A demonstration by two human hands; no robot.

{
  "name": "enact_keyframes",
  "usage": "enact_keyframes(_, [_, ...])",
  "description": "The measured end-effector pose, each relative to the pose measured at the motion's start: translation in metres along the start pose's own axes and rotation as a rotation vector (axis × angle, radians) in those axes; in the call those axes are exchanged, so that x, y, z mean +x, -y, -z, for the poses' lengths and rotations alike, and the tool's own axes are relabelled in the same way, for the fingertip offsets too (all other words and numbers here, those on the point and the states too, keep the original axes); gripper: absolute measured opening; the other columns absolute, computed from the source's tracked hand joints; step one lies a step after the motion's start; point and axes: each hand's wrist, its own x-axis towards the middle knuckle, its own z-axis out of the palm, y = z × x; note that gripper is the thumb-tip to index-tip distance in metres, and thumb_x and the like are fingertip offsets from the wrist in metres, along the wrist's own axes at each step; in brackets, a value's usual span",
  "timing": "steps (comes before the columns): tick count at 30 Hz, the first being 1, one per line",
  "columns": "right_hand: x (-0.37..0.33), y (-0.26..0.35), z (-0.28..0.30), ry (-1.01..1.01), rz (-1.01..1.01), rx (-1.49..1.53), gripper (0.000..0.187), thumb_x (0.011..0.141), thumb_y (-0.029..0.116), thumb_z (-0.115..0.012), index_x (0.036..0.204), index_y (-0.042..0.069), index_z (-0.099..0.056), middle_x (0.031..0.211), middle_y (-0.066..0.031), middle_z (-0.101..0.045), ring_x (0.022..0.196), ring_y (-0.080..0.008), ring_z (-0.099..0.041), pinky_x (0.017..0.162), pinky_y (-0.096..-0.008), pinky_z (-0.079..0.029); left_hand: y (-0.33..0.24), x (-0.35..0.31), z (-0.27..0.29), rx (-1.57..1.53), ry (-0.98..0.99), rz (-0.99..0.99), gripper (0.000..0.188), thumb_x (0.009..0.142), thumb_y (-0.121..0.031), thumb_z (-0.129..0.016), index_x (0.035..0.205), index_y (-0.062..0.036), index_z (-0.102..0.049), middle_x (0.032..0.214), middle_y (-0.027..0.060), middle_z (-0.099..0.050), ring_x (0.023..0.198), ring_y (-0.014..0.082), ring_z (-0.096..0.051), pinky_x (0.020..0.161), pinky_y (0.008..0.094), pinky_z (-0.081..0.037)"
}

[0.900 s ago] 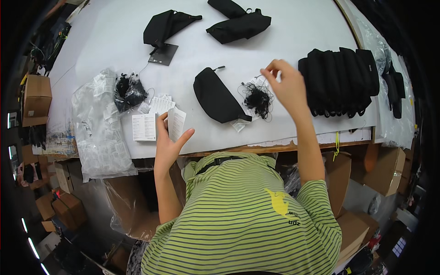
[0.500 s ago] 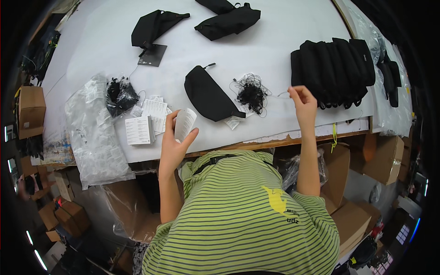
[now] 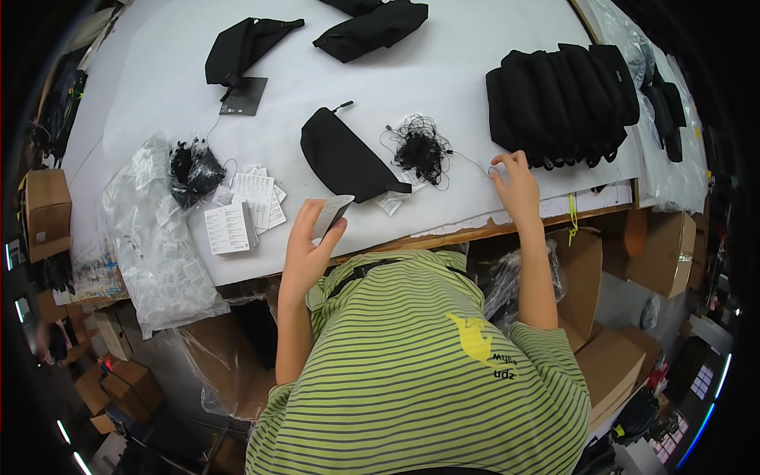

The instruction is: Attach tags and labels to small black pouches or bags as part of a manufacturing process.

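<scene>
My left hand (image 3: 307, 247) grips a hang tag (image 3: 336, 212) between thumb and fingers, its printed white side and dark side both partly showing. My right hand (image 3: 518, 188) has thumb and fingertips curled at a thin black tag string (image 3: 481, 169), which runs to a tangled pile of black strings (image 3: 423, 152). Between the hands, just beyond the left one, lies a black waist bag (image 3: 348, 154) with a zip pull at its far end. Small white labels (image 3: 388, 204) stick out from under its near end.
Left of my left hand are a stack of white cards (image 3: 228, 228), loose cards (image 3: 257, 194), a bundle of black strings (image 3: 196, 168) and a clear bag of labels (image 3: 154, 237). A row of black bags (image 3: 558, 107) stands right. More black bags (image 3: 372, 32) lie farther back.
The tag in my left hand has tilted, so its dark side now shows. My right hand's fingers have loosened slightly at the string. The whole view has shifted a little.
</scene>
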Motion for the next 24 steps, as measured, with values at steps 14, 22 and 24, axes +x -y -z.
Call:
enact_keyframes(14, [0.003, 0.065, 0.034, 0.367, -0.078, 0.718, 0.007, 0.084, 0.007, -0.062, 0.082, 0.003, -0.056, 0.067, 0.0003, -0.052, 0.061, -0.0079, -0.053, 0.056, -0.023, -0.04, -0.027, 0.0, -0.019, 0.1, -0.074, -0.22, 0.023, 0.076, -0.002, -0.068, 0.099, -0.0032, -0.067, 0.087, 0.0063, -0.054, 0.084, 0.0188, -0.053, 0.076, 0.0281, -0.042])
enact_keyframes(22, [-0.034, 0.162, 0.034, 0.337, 0.095, 1.009, 0.008, 0.079, 0.007, -0.067, 0.082, 0.003, -0.06, 0.054, 0.0077, -0.029, 0.051, -0.0033, -0.024, 0.049, -0.0209, -0.021, -0.041, -0.006, -0.032, -0.053, -0.193, -0.255, 0.017, 0.073, 0.002, -0.072, 0.089, 0.0002, -0.064, 0.074, 0.003, -0.056, 0.065, 0.0095, -0.052, 0.061, 0.022, -0.039])
enact_keyframes(24, [-0.035, 0.167, 0.033, 0.304, 0.135, 0.966, 0.009, 0.077, 0.007, -0.068, 0.082, 0.003, -0.061, 0.053, 0.0065, -0.026, 0.051, -0.0036, -0.023, 0.048, -0.0217, -0.021, -0.04, -0.007, -0.034, -0.078, -0.206, -0.252, 0.017, 0.074, 0.002, -0.072, 0.089, 0.0004, -0.064, 0.073, 0.0028, -0.055, 0.065, 0.0087, -0.051, 0.06, 0.0218, -0.039])
